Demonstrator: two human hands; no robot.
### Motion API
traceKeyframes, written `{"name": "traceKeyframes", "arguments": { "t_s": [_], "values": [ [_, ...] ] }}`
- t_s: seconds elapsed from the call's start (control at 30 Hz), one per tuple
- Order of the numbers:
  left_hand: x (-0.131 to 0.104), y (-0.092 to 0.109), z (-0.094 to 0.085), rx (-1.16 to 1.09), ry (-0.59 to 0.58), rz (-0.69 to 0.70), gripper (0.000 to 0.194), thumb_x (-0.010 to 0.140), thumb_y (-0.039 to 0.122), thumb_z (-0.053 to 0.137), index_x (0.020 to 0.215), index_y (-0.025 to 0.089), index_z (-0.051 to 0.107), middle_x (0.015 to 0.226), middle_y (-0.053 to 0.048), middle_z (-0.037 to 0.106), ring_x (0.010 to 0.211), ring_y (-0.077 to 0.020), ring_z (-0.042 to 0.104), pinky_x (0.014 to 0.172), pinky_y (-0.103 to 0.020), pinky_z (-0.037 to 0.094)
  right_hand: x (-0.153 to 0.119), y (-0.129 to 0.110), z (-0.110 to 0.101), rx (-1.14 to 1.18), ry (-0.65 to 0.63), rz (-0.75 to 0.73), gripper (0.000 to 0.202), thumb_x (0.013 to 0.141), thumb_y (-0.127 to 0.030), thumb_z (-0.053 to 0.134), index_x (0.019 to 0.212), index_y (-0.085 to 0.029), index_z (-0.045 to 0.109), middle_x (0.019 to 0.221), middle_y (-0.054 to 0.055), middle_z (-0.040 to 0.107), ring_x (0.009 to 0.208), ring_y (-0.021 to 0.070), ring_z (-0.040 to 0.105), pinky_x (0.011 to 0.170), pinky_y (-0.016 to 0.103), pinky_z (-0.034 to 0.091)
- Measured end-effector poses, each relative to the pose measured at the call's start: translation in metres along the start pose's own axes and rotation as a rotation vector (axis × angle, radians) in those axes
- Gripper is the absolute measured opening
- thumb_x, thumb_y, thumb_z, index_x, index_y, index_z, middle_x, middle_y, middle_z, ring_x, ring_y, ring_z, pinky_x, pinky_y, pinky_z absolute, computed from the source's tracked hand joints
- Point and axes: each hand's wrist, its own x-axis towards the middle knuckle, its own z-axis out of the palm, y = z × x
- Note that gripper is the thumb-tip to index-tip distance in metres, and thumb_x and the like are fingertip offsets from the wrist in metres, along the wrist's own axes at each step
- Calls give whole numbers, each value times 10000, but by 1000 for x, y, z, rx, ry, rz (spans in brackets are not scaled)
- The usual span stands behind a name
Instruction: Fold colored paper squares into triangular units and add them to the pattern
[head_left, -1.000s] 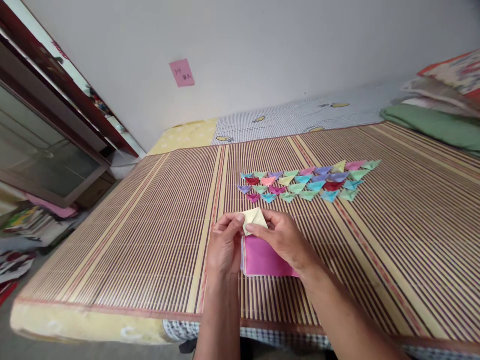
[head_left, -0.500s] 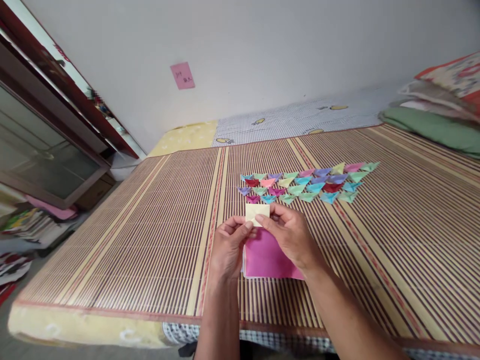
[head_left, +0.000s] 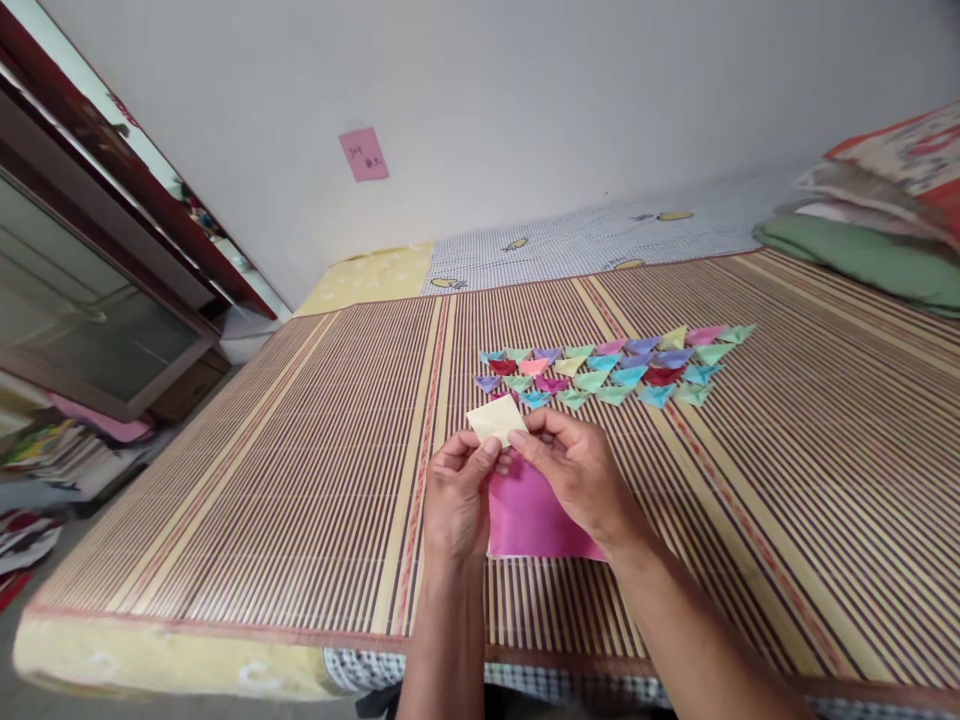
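A small folded pale yellow paper (head_left: 496, 420) is pinched between both hands, its corner pointing away from me. My left hand (head_left: 459, 490) grips its lower left edge with thumb and fingers. On the lower right edge, my right hand (head_left: 574, 470) does the same. Beneath the hands lies a stack of square paper with a magenta sheet (head_left: 536, 515) on top, partly covered by my right hand. Just beyond are rows of small folded paper pieces in several colours, among them a dark red one (head_left: 664, 376) and a yellow one (head_left: 571, 366).
A striped bamboo mat (head_left: 300, 480) covers the bed. Folded bedding (head_left: 855, 258) is piled at the back right. A pink note (head_left: 364, 154) hangs on the wall. At the left stand a glass-panelled door (head_left: 90, 300) and a stack of books (head_left: 56, 450).
The pale yellow paper has turned from lying square to a tilted diamond and shifted slightly left. Both hands still pinch it.
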Motion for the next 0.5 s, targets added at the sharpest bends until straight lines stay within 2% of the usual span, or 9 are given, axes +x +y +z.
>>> {"name": "traceKeyframes", "arguments": {
  "t_s": [0.13, 0.23, 0.37, 0.5],
  "values": [
    [0, -4, 3, -44, -13, -47, 312, 612, 315, 965, 669, 156, 703, 623, 8, 690, 581, -88, 610, 631, -200, 514, 0, -1, -1, -58, 33, -16, 284, 938, -396, 678, 732, -203, 643, 654, -9, 623, 616, 157, 577, 587, 256, 467],
    [0, -6, 5, -78, -8, -70, 290, 611, 291, 962, 678, 147, 719, 640, -6, 704, 583, -90, 617, 625, -202, 514, 2, -1, -1, -36, 39, 11, 326, 951, -439, 651, 722, -206, 637, 665, 0, 635, 635, 165, 595, 610, 262, 486],
    [-1, -8, 7, -72, 16, -20, 287, 619, 298, 963, 691, 157, 724, 637, 0, 718, 587, -96, 636, 650, -212, 536, 3, 1, 1, 72, 24, 36, 259, 892, -436, 740, 791, -208, 671, 705, -4, 673, 659, 172, 637, 628, 263, 515],
    [-1, -8, 6, 51, 15, 3, 266, 682, 326, 929, 675, 153, 726, 635, -12, 719, 592, -111, 642, 648, -226, 538, 2, 1, -1, -15, 61, 3, 240, 874, -380, 770, 755, -199, 667, 675, -13, 657, 610, 152, 586, 582, 255, 461]
  ]
}}
